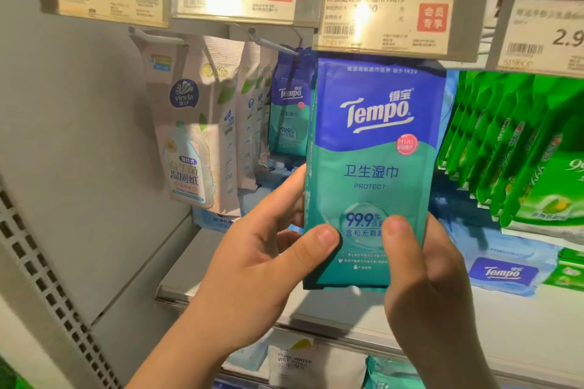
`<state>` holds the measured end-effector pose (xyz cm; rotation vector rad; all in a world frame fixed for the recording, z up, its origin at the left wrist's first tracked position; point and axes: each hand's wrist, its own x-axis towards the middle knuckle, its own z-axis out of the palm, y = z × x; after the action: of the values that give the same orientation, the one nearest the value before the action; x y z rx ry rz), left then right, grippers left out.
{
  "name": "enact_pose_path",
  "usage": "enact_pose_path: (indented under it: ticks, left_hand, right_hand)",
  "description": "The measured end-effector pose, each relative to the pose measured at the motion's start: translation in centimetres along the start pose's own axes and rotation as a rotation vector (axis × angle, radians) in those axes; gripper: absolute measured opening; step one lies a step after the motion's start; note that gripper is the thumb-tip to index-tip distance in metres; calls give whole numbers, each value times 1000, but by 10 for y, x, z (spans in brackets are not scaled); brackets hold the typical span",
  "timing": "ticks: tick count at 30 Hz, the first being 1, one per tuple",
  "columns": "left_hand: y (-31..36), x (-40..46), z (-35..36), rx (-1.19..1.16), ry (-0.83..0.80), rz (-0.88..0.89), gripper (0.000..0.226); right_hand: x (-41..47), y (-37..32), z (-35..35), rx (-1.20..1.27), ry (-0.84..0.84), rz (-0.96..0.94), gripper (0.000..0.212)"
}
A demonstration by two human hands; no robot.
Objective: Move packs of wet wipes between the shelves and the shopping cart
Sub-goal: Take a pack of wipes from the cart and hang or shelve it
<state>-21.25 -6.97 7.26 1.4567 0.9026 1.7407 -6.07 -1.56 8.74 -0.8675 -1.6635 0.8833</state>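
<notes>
A blue and teal Tempo wet wipes pack (374, 148) hangs upright in front of me, its top under a price tag (388, 20). My left hand (252, 268) pinches its lower left edge, thumb on the front and fingers behind. My right hand (426, 287) grips the lower right corner, thumb on the front. More Tempo packs (289, 110) hang on a hook behind it to the left. The shopping cart is out of view.
White Vinda packs (189, 142) hang on hooks (158, 36) at the left. Green packs (512, 148) hang at the right. A flat Tempo pack (505, 271) lies on the white shelf (521, 335). More packs (297, 363) sit on the shelf below. A grey side panel (63, 167) stands left.
</notes>
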Motion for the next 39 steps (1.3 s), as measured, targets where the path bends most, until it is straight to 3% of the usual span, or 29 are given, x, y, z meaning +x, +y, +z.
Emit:
enact_pose_path:
  ticks: [13,19,29,31,34,39]
  left_hand:
    - [-9,14,-3,-89,-27,-43,59]
    - [-21,10,-5,-44,-15,-95,53]
    - [-8,-1,0,-45,37,99,59]
    - [-3,2,3,-105,22,109,57]
    - [-4,8,4,-158,-6,80,50]
    - [-8,18,3,-48,28,19,47]
  right_hand:
    - [6,14,5,76,28,28,36]
    - [3,20,8,164,-16,129,24]
    - [-2,4,1,-178,96,-298,12]
    - [1,1,-1,-119,91,-279,11]
    - [6,1,-3,-62,63,-166,29]
    - [14,7,-1,65,7,-67,34]
